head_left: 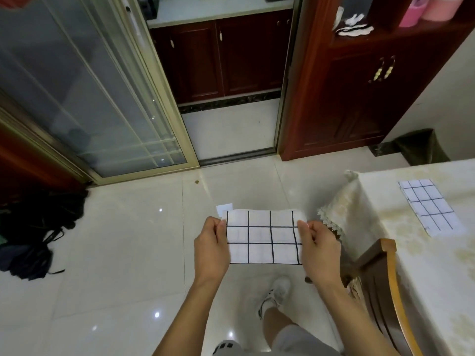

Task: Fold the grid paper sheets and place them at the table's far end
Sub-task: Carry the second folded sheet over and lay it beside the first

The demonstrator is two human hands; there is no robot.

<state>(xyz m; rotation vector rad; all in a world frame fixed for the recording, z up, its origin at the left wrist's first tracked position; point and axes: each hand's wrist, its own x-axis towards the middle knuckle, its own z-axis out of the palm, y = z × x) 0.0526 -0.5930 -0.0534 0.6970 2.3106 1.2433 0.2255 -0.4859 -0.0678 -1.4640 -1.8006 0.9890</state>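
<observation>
hands pinch thin folded grid paper (263, 237): left grip (212, 244), right grip (318, 249) clamped on side edges.

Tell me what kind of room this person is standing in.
Most likely a home dining area next to a kitchen. A table with a lace-edged cloth and a wooden chair stand at the right, and a glass sliding door opens onto dark wood kitchen cabinets.

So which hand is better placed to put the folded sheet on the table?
Probably the right hand: it already grips the held grid sheet on the side nearer the table; the left hand is farther away.
</observation>
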